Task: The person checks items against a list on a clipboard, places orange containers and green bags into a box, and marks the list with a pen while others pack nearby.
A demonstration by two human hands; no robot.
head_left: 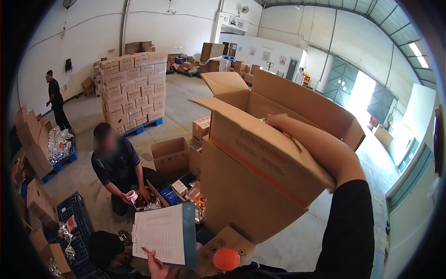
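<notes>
My left hand (157, 269) grips the lower edge of a blue clipboard (189, 235) with a printed sheet (160, 232) on it, and a red pen (152, 255) sticks out from the same fingers. Over the edge of a tall open cardboard box (251, 186) at the centre right reaches my right arm. My right hand (278, 120) is near the box's opening, its fingers closed round something small and shiny that I cannot make out. The inside bottom of the box is hidden.
A crouching person (116, 162) holds a tape roll (132, 196) beside open boxes. A black-capped person (107, 251) is at the lower left, another person (54, 97) farther back. Stacked cartons (134, 88) stand on a pallet. An orange round object (226, 259) is below the tall box.
</notes>
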